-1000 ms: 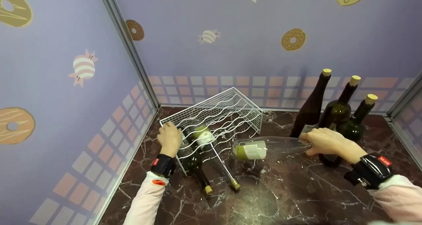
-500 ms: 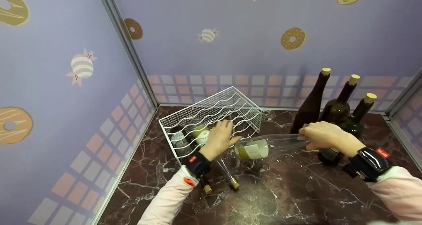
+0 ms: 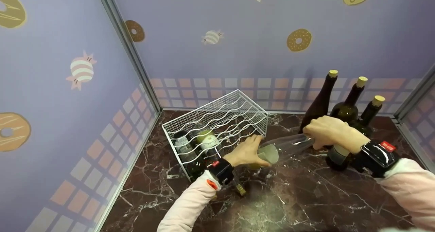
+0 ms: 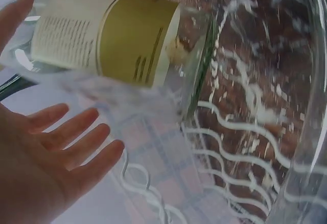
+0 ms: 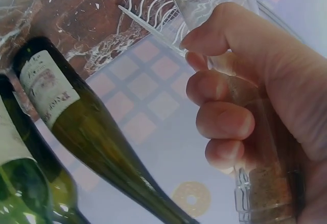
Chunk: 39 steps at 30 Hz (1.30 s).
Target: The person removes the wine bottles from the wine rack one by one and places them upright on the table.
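Note:
My right hand (image 3: 328, 131) grips the neck of a clear glass wine bottle (image 3: 290, 145), which lies roughly level above the counter with its base toward the rack. A cork sits in the neck, seen in the right wrist view. My left hand (image 3: 247, 153) is beside the bottle's base, fingers and thumb spread. In the left wrist view its fingers stand apart from the white and olive-yellow label (image 4: 127, 40). The white wire wine rack (image 3: 200, 107) stands behind, holding a dark green bottle (image 3: 185, 149) and a clear bottle with a yellow-green label (image 3: 208, 140).
Three dark corked wine bottles stand upright at the right: a tall brown one (image 3: 319, 104), an olive one (image 3: 345, 110) and a green one (image 3: 367, 116), partly behind my right hand. Patterned walls (image 3: 217, 62) bound the marbled counter (image 3: 299, 201) behind and at both sides.
My left hand has left the rack's left front corner and moved right to the clear bottle's base. The right hand keeps its hold on the neck, now slightly higher in view.

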Tool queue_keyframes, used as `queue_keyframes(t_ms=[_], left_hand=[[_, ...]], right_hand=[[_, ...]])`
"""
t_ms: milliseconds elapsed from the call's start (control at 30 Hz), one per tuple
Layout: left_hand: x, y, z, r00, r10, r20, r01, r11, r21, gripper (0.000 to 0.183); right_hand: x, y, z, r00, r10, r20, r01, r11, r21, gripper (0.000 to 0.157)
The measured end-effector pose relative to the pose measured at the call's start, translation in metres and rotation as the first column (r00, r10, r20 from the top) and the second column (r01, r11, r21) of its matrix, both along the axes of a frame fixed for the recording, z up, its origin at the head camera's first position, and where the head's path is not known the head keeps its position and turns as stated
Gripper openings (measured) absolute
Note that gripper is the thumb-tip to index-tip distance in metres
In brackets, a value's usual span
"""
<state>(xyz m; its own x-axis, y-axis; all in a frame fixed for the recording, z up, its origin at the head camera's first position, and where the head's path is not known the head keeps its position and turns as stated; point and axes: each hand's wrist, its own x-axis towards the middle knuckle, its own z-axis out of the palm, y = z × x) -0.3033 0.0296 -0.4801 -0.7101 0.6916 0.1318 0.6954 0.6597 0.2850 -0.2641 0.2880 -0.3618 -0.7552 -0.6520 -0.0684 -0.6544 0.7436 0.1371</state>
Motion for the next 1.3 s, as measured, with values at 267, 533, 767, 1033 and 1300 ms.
queue_keyframes(t_ms=[267, 533, 767, 1033, 1300], left_hand=[[0.002, 0.014, -0.010, 0.999, -0.028, 0.039, 0.024, 0.995, 0.097, 0.108], [0.002, 0.017, -0.019, 0.992, -0.068, 0.107, 0.046, 0.979, 0.200, 0.088], [0.003, 0.014, -0.024, 0.990, -0.072, 0.120, 0.034, 0.955, 0.296, 0.080], [0.004, 0.013, -0.028, 0.999, -0.024, 0.033, 0.012, 0.948, 0.319, 0.084], [0.003, 0.016, -0.029, 1.000, -0.008, 0.018, 0.002, 0.943, 0.333, 0.084]], right_hand=[[-0.001, -0.011, 0.012, 1.000, -0.005, 0.006, 0.005, 1.000, 0.028, 0.031], [-0.002, -0.015, 0.017, 0.998, -0.021, 0.061, 0.018, 0.998, 0.055, 0.027], [-0.004, -0.018, 0.017, 0.999, -0.012, 0.049, 0.010, 0.998, 0.055, 0.027], [-0.007, -0.024, 0.024, 0.993, -0.039, 0.111, 0.030, 0.996, 0.079, 0.024], [-0.008, -0.033, 0.043, 0.961, -0.129, 0.245, 0.134, 0.991, -0.001, 0.075]])
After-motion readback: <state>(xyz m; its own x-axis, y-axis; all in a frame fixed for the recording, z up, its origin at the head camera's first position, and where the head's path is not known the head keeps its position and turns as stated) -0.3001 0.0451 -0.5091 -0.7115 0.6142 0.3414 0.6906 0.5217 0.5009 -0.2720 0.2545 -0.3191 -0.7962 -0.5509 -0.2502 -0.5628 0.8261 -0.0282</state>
